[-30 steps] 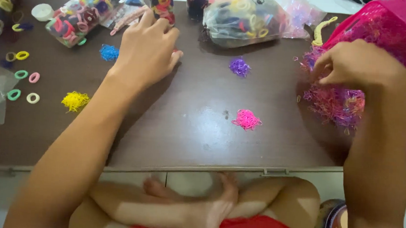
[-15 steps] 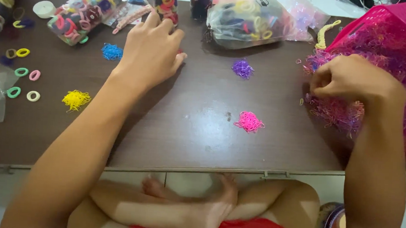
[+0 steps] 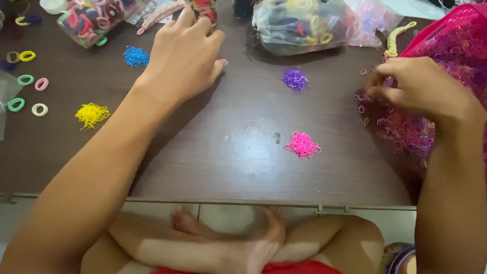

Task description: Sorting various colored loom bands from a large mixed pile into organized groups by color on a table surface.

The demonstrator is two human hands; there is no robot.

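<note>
Presently my right hand (image 3: 424,88) pinches narrowly at light, springy, tangle-prone tiny rubber bands (image 3: 405,131), spilled at three o'clock; my left hand (image 3: 183,59) rests empty.

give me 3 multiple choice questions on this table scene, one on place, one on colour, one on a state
1. Where does the small pile of tiny yellow elastic bands lie on the dark wooden table?
A. left of the left forearm
B. inside the pink basket
C. beside the purple pile

2. What colour is the small pile of tiny bands nearest the table's front edge?
A. green
B. pink
C. white

3. How is the left hand?
A. raised in the air
B. gripping a jar
C. resting palm down on the table

Answers: 1 A, it sits at the table's left side; 2 B, it is bright pink; 3 C, the fingers lie spread on the wood, holding nothing visible.
</note>
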